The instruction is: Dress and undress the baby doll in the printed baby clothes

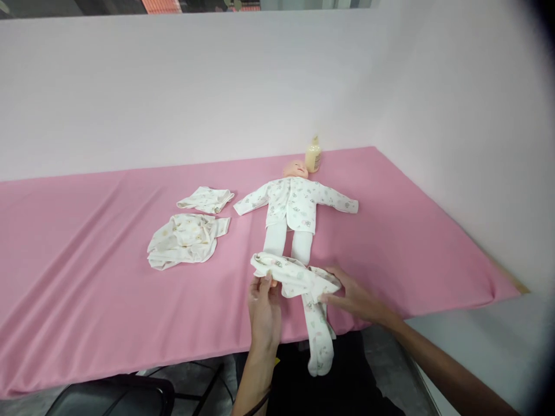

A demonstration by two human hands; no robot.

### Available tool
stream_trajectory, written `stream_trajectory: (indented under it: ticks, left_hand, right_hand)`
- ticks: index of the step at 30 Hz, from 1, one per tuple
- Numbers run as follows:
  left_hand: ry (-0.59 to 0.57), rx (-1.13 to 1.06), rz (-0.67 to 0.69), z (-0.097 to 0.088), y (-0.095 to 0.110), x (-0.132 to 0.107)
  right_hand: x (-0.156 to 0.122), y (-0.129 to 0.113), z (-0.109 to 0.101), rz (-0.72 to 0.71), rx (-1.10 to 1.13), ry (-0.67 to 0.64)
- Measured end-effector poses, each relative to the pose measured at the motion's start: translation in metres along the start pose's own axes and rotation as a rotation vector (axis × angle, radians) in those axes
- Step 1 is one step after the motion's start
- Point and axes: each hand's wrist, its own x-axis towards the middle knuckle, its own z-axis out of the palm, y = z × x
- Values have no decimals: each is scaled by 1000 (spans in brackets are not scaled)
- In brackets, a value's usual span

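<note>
A baby doll [291, 203] lies on its back on the pink table cover [87, 277], dressed in a white printed top and white leggings. At its feet, both my hands hold a pair of white printed baby trousers [299, 280]. My left hand [263, 309] pinches the waistband on the left side. My right hand [353, 297] grips the right side. One trouser leg [319, 341] hangs over the table's front edge.
Two more folded or crumpled baby garments lie left of the doll, a small one [206, 199] and a larger one [184, 240]. A cream bottle [313, 155] stands behind the doll's head. A dark chair [113, 396] sits below the front edge.
</note>
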Motion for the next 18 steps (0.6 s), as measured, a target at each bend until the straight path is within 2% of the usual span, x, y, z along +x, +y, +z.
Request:
stream_trajectory:
  ticks: [3,6,9,11,12,13,16,18]
  left_hand:
    - [25,218,-10,-3,4,6]
    - [47,638,64,-9,17,6]
    - [146,1016,249,-15,29,0]
    - [190,1193,428,-17,33,-7]
    - [151,1277,544,-17,34,-10]
    - [59,1368,675,-16,35,-13]
    - [-431,1676,1053,-12,37,-18]
    - [-699,1838,1198,-8,39,-15]
  right_hand:
    - [-14,6,11,-4,-81,-30]
    - [-22,11,29,-46,-162,59]
    - [-23,12,46,-42,-121,168]
    - [-22,9,55,-44,-42,211]
    - [-22,7,58,-51,-2,234]
    - [-21,5,61,-59,31,269]
    - [-24,4,71,-48,30,416]
    - [-29,7,78,3,-78,482]
